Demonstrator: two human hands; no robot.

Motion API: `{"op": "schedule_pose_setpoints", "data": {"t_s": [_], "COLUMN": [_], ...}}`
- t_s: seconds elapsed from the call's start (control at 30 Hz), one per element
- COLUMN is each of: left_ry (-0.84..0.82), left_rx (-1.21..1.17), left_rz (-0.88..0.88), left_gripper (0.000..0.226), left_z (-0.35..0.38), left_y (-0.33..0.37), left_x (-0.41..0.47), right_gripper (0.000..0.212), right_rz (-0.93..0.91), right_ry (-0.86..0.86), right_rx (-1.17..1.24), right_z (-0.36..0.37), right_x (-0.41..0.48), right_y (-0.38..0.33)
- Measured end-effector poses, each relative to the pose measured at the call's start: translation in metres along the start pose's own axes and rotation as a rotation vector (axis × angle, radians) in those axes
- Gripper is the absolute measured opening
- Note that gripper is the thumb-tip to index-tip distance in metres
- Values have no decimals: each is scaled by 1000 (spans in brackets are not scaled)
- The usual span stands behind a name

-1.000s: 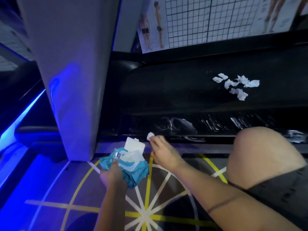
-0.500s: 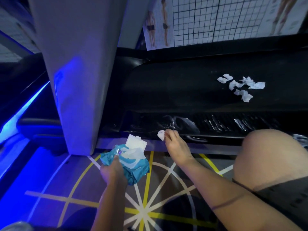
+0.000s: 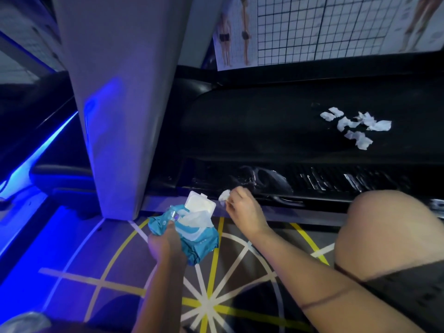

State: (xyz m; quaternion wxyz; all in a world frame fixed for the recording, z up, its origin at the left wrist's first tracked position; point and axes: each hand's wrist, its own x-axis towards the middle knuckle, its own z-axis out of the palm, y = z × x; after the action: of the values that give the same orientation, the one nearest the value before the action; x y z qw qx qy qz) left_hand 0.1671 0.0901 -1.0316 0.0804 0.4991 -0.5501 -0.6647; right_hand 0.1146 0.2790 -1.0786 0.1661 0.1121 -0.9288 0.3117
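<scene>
My left hand (image 3: 165,243) grips a teal pack of wet wipes (image 3: 192,234) whose white lid stands open, with a wipe poking out of the slot. My right hand (image 3: 245,212) pinches a small crumpled white wipe (image 3: 224,196) and holds it against the lower front edge of a black machine (image 3: 300,131), just above the floor. Several used crumpled wipes (image 3: 355,127) lie in a loose heap on the machine's black top surface at the right.
A wide grey pillar (image 3: 115,92) rises at the left, lit blue. My bare knee (image 3: 389,231) fills the right foreground. The floor (image 3: 216,296) carries yellow and white radial lines. A gridded posture chart (image 3: 324,27) hangs on the back wall.
My right hand with the small wipe has moved forward from beside the pack to the machine's lower edge. The left hand keeps the pack nearly where it was.
</scene>
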Motion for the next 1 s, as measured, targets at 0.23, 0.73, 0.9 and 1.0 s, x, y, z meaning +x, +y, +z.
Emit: {"op": "schedule_pose_setpoints", "data": {"t_s": [0.23,0.73,0.9,1.0], "left_ry": [-17,-42,-55,-61], "left_rx": [23,-50,-73,-77], "left_rz": [5,-15,-5,-18], "left_gripper": [43,31,34,35], "left_z": [2,13,14,14], "left_y": [-2,5,6,9], "left_x": [2,-12,-9,-11], "right_gripper": [10,6,20,16], "right_rz": [-101,248,-25,-94], "right_ry": [-183,189,-143,-400], "right_rx": [-115,7,-28,-175], "right_z": [-6,-38,-11,-14], "right_x": [10,36,45,52], "right_y": [11,53,24,19]}}
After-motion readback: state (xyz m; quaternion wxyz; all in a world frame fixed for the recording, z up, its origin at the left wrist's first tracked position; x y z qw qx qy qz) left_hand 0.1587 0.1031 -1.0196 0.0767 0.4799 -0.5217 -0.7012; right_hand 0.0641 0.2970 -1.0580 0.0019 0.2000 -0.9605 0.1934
